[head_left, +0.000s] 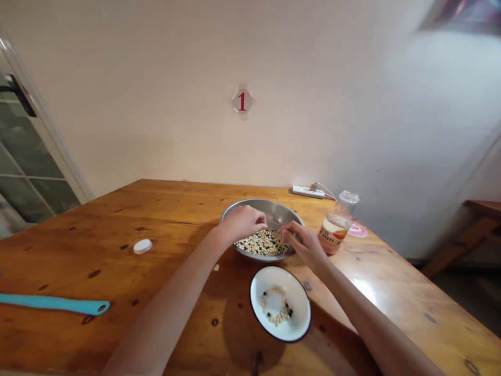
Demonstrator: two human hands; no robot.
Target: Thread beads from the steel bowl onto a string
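A steel bowl (287, 210) holds many small round pieces (260, 243), cream and black with a few coloured ones; they look like beads or beans. Over its left side is my left hand (245, 222), fingers bent down and pinched together above the pieces. My right hand (303, 240) reaches over the right rim with thumb and forefinger closed. Whatever either pinch holds is too small to make out. Nearer me stands a white dark-rimmed bowl (258, 284), with a loose ring of cream and black round pieces (278, 318) on its bottom.
Right of the steel bowl stands a clear lidless jar (335, 224) with a label. A white lid (142, 246) and a turquoise handle (58, 304) lie on the left of the wooden table (176, 209). Along the back edge sits a power strip (308, 191) by the wall.
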